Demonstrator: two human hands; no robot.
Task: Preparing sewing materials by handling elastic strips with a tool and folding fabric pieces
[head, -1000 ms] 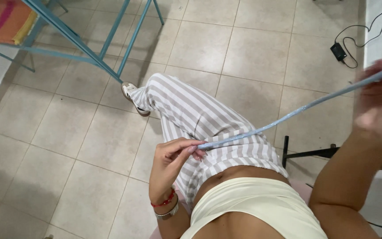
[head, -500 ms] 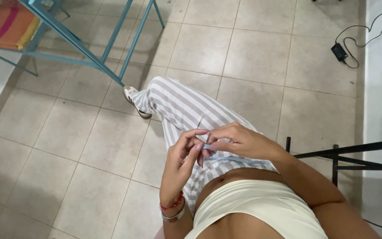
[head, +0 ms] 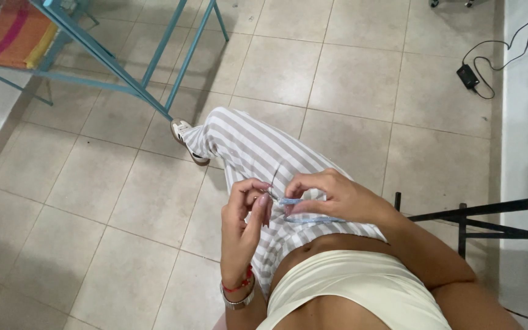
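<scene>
Looking down from the head camera, the tiled floor (head: 349,79) fills most of the view, and its far side, left side and near edge are cut off by the frame. The blue metal frame (head: 154,61) at upper left is cropped, so its full form cannot be made out; an orange and yellow cloth (head: 16,36) lies on it. A black metal stand (head: 490,211) at right is cut off by the frame edge. The striped trousers (head: 245,146) cover one leg stretched toward a white shoe (head: 184,137); the other leg is hidden. A black charger with cable (head: 469,74) lies on the floor at upper right.

The light blue strip (head: 304,211) lies against the trousers just above the waist. Most of it is hidden under the right hand (head: 337,195), which pinches it between thumb and fingers. The left hand (head: 249,211) has its fingertips closed at the strip's near end; whether it actually grips the strip cannot be told. A thin dark item by the left fingertips is too small to identify.

One second ago the strip was stretched taut to a raised right hand at upper right; the hands are now together over the lap.

Open floor lies left of and beyond the leg; the stand bounds the right side.
</scene>
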